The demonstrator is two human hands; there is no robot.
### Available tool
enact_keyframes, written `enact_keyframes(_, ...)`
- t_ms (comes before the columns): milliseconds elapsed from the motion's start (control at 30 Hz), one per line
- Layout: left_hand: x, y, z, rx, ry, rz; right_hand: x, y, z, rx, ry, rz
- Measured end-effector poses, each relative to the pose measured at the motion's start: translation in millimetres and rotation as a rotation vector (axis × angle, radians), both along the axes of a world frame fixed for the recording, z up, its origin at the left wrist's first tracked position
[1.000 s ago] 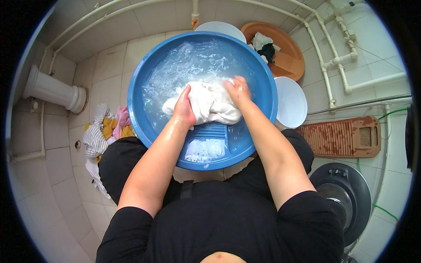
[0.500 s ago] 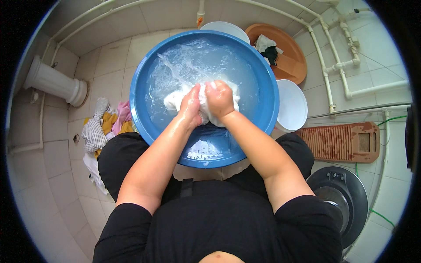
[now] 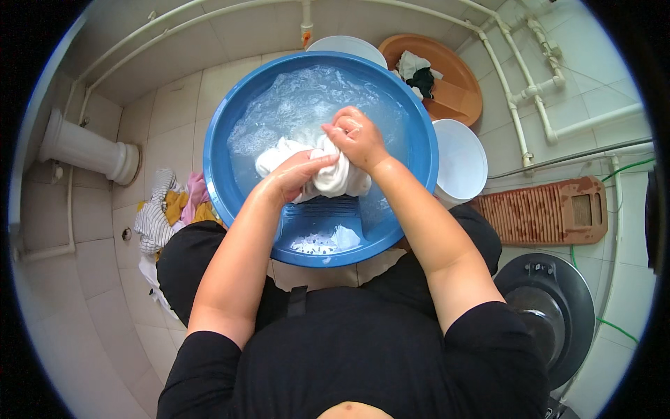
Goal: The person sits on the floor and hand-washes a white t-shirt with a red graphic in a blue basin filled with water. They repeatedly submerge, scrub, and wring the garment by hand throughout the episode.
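Both hands, left hand [image 3: 296,176] and right hand [image 3: 356,136], clench a white cloth [image 3: 335,178] in the blue basin [image 3: 223,188] of soapy water.

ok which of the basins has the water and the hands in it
The big blue basin. It holds soapy water, and both hands grip a white cloth there; the brown basin holds only clothes, and the white ones look empty.

Both bare forearms reach forward from the near edge and converge. The left hand [image 3: 296,174] lies palm down, fingers curled and clenched. The right hand [image 3: 356,136], just beyond it, is fisted tight, knuckles up.
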State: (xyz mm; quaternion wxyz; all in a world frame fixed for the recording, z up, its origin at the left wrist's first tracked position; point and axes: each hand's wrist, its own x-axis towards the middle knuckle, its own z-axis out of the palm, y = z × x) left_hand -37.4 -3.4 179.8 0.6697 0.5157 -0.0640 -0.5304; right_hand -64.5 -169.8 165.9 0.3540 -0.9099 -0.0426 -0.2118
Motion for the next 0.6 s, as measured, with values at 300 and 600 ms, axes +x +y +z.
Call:
enact_keyframes(300, 42, 30, 26, -0.661, 0.223, 0.474, -11, -42, -59, 0.520, 0.749, 0.218)
enact_keyframes(600, 28, 14, -27, -0.367, 0.572, 0.753, 5, -64, -19, 1.676, 0.762, 0.075)
